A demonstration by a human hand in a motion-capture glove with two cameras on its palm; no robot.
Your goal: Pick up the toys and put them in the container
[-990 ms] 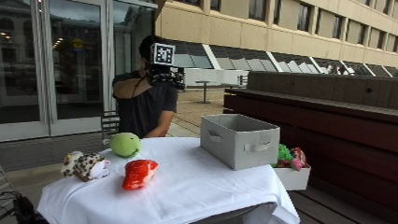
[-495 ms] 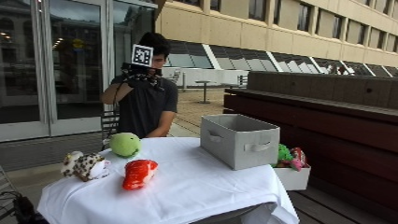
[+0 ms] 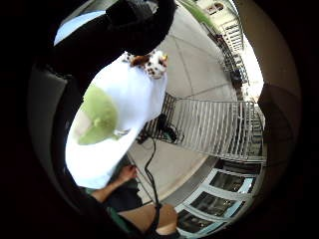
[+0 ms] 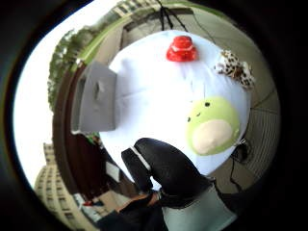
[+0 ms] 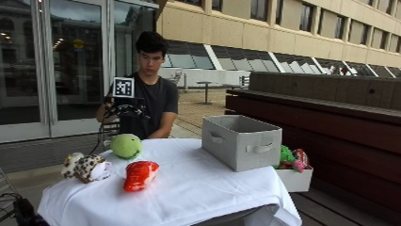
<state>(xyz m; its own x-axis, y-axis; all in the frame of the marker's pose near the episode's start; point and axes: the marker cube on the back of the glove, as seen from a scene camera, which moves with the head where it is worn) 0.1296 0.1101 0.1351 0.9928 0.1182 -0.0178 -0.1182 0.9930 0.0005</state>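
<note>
Three plush toys lie on the white-clothed table: a round green one at the back left, a red one in front of it, and a spotted one at the left edge. A grey fabric container stands at the right, its top open. My gloved right hand hangs in the air just above and behind the green plush, fingers relaxed and holding nothing. In the thumb side palm view the gloved fingers hover near the green plush, with the red toy, spotted toy and container beyond.
A small white box holding more plush toys sits low beside the table's right side, against a dark wooden bench. The person sits behind the table. A metal grate and cables lie on the paving to the left.
The gloved hand has come down from face height to chest height, ending just above the green plush. The toys and the container have not moved.
</note>
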